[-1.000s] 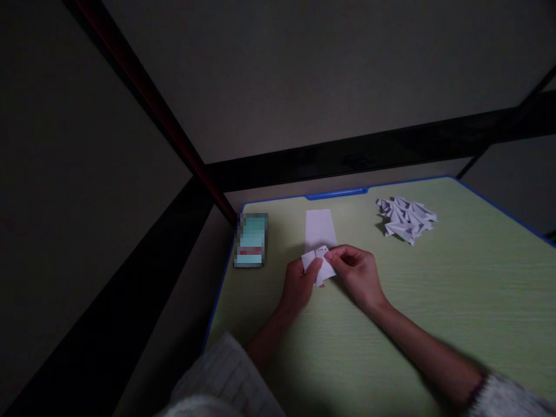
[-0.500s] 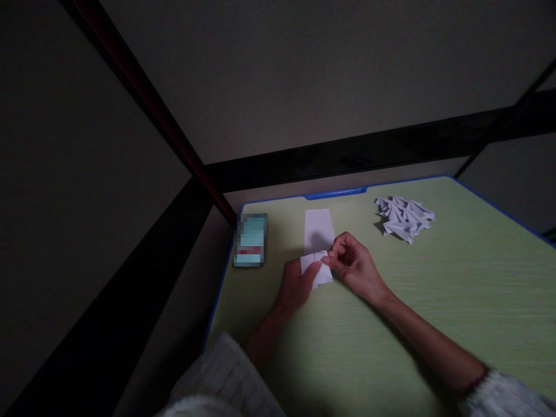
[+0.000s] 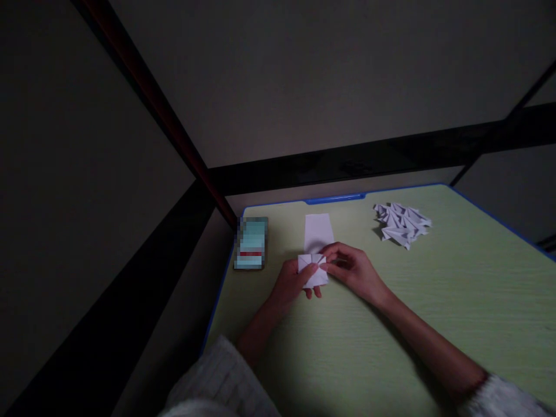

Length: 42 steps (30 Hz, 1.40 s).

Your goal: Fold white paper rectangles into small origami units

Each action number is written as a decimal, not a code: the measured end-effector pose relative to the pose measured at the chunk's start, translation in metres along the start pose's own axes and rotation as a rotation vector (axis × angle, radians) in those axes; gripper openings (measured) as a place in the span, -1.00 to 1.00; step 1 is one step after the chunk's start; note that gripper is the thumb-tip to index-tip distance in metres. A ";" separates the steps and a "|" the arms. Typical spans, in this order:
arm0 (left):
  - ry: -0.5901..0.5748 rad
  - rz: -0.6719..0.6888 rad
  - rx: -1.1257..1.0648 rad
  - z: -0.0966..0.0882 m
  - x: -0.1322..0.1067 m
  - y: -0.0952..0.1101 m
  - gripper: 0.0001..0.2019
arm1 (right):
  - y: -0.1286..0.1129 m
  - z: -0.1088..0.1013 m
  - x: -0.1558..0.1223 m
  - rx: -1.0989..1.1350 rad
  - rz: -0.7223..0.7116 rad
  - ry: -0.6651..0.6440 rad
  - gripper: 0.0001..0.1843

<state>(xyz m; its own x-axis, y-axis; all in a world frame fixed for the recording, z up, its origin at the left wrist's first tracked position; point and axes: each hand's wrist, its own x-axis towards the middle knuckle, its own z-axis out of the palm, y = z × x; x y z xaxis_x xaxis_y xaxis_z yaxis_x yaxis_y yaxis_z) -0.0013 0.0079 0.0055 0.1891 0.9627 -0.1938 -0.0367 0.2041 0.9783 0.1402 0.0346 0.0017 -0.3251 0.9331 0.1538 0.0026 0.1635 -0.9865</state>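
Note:
A small white folded paper (image 3: 313,277), square with crease lines on its upper face, is held above the table between both hands. My left hand (image 3: 292,282) grips it from the left, thumb on top and fingertips showing below its near edge. My right hand (image 3: 354,270) pinches the paper's upper right part between thumb and fingers. Just beyond the hands lies a flat white sheet of paper (image 3: 318,230), its near end partly hidden by them.
A phone (image 3: 252,243) with a blurred screen lies at the table's left edge. Several folded paper pieces (image 3: 402,223) are heaped at the back right. The green table (image 3: 443,289) has a blue rim and a blue groove (image 3: 335,198) at the back, against a wall.
The folded paper has turned a little and now lies squarer in my hands. My left fingertips have come into view beneath it. My right hand's fingers have closed in along its upper right edge.

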 end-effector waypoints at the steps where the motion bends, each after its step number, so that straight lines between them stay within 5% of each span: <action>1: -0.016 -0.002 0.010 0.000 0.000 0.001 -0.73 | 0.000 -0.001 0.000 0.009 0.001 -0.015 -0.84; 6: -0.048 -0.050 0.046 -0.001 -0.001 0.003 -0.80 | 0.000 -0.004 0.001 0.042 -0.010 -0.104 -0.88; 15: -0.134 -0.236 -0.204 -0.011 -0.002 0.001 -0.72 | -0.014 -0.013 -0.006 -0.232 -0.400 -0.183 -0.87; 25: -0.173 -0.254 -0.216 -0.009 -0.002 -0.002 -0.68 | -0.017 -0.019 -0.010 -0.325 -0.463 -0.315 -0.82; 36: -0.155 -0.208 -0.158 -0.010 -0.001 -0.005 -0.72 | -0.014 -0.016 -0.009 -0.263 -0.426 -0.286 -0.86; 42: 0.030 -0.080 -0.064 -0.004 0.000 0.000 -0.77 | -0.011 -0.007 -0.004 -0.002 -0.104 -0.125 -0.89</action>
<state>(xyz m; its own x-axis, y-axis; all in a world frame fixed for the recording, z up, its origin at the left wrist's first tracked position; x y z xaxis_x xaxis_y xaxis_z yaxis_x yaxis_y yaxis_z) -0.0056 0.0082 0.0050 0.1642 0.9475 -0.2745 -0.0856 0.2909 0.9529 0.1478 0.0309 0.0122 -0.4390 0.8640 0.2465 -0.0352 0.2577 -0.9656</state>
